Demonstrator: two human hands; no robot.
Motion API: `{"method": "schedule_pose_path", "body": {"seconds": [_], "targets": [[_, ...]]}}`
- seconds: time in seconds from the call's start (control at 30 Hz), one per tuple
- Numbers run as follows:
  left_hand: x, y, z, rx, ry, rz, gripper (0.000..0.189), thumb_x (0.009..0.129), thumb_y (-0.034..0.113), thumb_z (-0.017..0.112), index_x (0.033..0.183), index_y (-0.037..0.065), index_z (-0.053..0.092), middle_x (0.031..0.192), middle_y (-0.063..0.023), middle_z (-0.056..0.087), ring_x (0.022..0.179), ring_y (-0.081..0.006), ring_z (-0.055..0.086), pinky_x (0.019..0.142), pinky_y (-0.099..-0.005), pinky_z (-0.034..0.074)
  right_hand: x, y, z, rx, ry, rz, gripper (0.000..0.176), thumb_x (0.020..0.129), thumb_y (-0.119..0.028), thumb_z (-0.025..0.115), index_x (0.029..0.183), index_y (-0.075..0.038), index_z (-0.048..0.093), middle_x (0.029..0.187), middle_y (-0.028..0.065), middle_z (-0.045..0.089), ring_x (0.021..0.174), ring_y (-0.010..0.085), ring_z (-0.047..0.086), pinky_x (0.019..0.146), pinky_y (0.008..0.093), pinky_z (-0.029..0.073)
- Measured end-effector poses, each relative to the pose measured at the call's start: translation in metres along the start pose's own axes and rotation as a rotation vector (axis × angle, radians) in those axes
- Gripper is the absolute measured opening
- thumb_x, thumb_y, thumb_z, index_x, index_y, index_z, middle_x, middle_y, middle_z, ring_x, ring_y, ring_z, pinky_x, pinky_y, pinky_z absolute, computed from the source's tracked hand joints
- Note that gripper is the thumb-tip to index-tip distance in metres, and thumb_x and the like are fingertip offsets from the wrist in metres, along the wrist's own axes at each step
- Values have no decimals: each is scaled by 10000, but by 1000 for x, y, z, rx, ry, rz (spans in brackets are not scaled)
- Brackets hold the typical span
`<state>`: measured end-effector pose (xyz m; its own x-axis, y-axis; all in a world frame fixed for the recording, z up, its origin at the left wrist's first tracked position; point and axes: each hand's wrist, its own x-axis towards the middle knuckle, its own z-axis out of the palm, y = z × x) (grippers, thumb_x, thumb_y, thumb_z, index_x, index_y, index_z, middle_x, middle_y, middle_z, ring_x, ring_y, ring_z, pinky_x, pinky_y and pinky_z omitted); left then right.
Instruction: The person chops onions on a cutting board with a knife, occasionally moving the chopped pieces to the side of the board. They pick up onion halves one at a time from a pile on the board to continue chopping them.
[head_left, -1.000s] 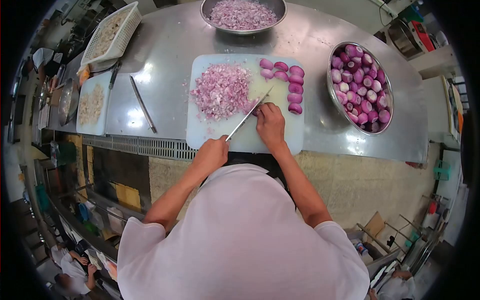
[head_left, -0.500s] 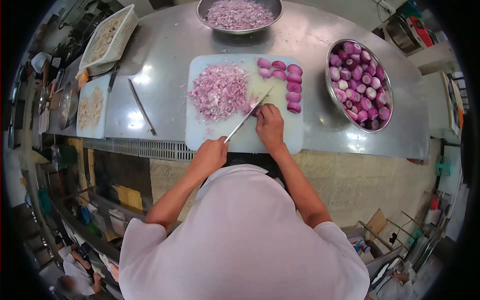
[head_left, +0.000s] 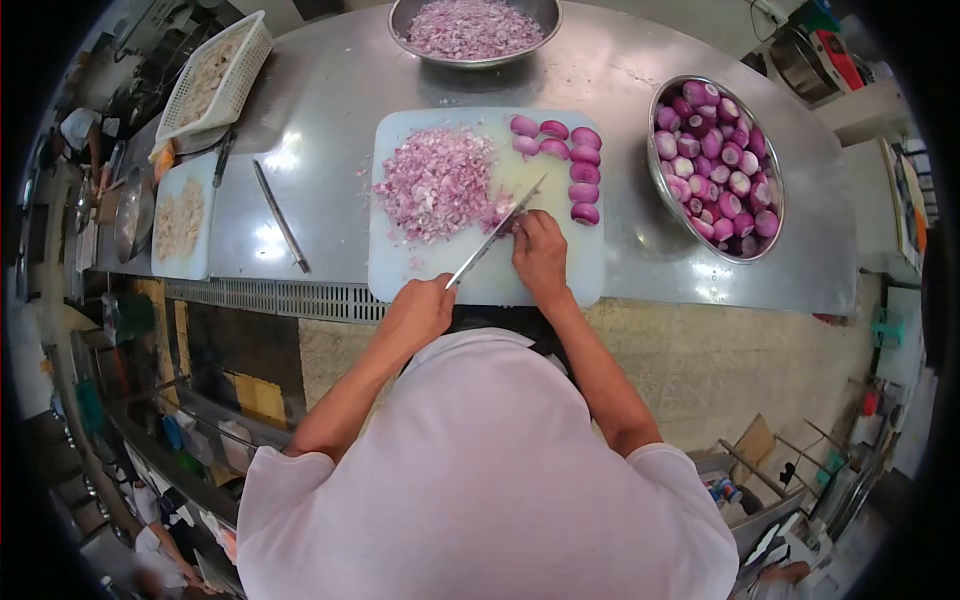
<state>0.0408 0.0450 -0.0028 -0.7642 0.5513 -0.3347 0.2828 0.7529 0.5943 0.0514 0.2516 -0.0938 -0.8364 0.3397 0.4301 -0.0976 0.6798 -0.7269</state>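
Observation:
My left hand (head_left: 417,311) is closed round the handle of a long knife (head_left: 492,236), whose blade slants up to the right over the white cutting board (head_left: 400,272). Beside the blade, my right hand (head_left: 540,250) has its fingers bent over a small onion piece (head_left: 508,222), mostly hidden by fingers and blade. A heap of chopped onion (head_left: 436,185) lies on the board's left part. Several peeled onion halves (head_left: 585,173) line the board's upper right corner.
A steel bowl of chopped onion (head_left: 475,28) stands beyond the board. To the right is a bowl of whole onions (head_left: 716,170). A metal rod (head_left: 281,216), a second board (head_left: 182,222) and a white basket (head_left: 215,80) lie left. Co-workers appear at the left edge.
The view has shifted slightly, and a co-worker at the lower left has moved. My hands and the knife look almost unchanged over the board.

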Motion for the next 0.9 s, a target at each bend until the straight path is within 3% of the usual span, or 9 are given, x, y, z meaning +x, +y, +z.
{"method": "schedule_pose_path", "body": {"seconds": [0.07,0.17,0.27,0.4,0.9], "targets": [[-10,7,-8,-56,91,27,214,973,139,513,1028,-45,607,648,-282,578,638,-484,583,600,-554,434,-2,-1,-3,-21,-2,-2,115,780,60,615,881,13,644,934,170,623,855,369,600,748,448,493],[0,-17,6,73,69,-49,232,958,117,514,1079,-54,615,683,-298,607,674,-482,616,631,-560,475,1,-8,-2,-28,-15,12,128,782,59,616,891,10,663,951,173,635,860,370,609,754,447,501],[-8,5,-15,-4,39,-93,234,959,117,514,1081,-56,613,682,-294,608,674,-484,615,630,-563,475,2,-5,-2,-5,-40,64,132,783,59,616,894,8,663,939,178,636,839,382,616,743,452,506],[-8,1,0,-23,38,-56,245,958,118,515,1097,-58,615,676,-292,607,674,-482,617,631,-564,476,9,-4,1,31,-104,134,114,780,56,614,881,15,649,914,182,629,810,397,623,726,460,510],[-1,0,6,14,-2,-47,201,962,115,505,995,-55,609,683,-305,602,676,-492,607,633,-562,466,10,-3,-1,49,-102,120,111,770,65,622,868,20,647,894,184,623,820,399,620,732,462,503]]}}
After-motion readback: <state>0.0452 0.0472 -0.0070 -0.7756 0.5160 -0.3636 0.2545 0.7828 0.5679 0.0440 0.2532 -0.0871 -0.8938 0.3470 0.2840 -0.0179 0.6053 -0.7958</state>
